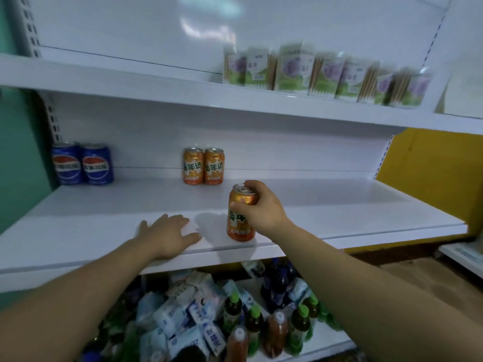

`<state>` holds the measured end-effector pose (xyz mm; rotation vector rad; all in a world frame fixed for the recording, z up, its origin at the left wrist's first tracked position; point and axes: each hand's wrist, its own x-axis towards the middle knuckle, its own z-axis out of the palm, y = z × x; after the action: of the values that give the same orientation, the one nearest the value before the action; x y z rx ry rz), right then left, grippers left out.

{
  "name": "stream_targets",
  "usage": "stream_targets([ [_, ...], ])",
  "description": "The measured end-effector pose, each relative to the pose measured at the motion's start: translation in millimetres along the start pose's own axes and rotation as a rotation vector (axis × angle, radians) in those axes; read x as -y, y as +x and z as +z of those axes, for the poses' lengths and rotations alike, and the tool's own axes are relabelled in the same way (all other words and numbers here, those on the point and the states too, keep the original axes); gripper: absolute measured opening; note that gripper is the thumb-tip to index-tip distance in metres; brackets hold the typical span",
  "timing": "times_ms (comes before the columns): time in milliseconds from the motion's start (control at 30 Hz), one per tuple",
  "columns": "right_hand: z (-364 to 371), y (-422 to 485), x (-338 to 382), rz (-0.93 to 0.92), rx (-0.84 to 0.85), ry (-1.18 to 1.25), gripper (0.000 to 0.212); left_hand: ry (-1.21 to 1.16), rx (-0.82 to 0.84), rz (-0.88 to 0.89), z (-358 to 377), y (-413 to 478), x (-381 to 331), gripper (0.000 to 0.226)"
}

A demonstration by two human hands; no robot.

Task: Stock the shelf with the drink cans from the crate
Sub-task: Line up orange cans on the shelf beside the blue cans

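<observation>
My right hand [258, 207] grips an orange drink can [239, 226] by its upper part, upright, near the front edge of the white middle shelf [352, 220]. Whether the can's base touches the shelf I cannot tell. My left hand [170, 235] rests flat on the shelf, fingers spread, just left of the can. Two more orange cans [203, 165] stand side by side at the back of the shelf. At its far left back corner stand two blue cola cans [83, 164]. No crate is in view.
The upper shelf [156, 82] carries a row of green and purple cartons [326, 71] at the right. Below the middle shelf lie white and blue packets [183, 317] and green-capped tea bottles [261, 317]. A yellow wall [431, 178] is at the right.
</observation>
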<state>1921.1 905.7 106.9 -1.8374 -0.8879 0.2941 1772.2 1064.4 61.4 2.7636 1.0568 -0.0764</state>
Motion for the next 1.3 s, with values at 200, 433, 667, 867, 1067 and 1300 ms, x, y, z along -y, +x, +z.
stream_targets([
  [200, 23, 44, -17, 0.015, -0.004, 0.0, 0.075, 0.008, 0.047, -0.073, 6, 20, 9, 0.083],
  [433, 40, 114, -42, -0.037, -0.095, -0.062, 0.065, 0.001, 0.047, -0.074, 11, 27, 12, 0.081],
  [667, 47, 167, -61, -0.074, -0.182, -0.032, 0.051, -0.031, 0.006, -0.085, 14, 31, 14, 0.07],
  [867, 53, 199, -71, -0.087, -0.177, -0.032, 0.053, -0.054, -0.014, -0.093, 14, 27, 13, 0.07],
  [1067, 58, 221, -79, -0.061, -0.171, -0.027, 0.069, -0.057, 0.013, -0.109, 10, 24, 11, 0.069],
  [1300, 60, 239, -81, -0.008, -0.151, -0.033, 0.08, -0.032, 0.034, -0.126, 10, 25, 9, 0.069],
])
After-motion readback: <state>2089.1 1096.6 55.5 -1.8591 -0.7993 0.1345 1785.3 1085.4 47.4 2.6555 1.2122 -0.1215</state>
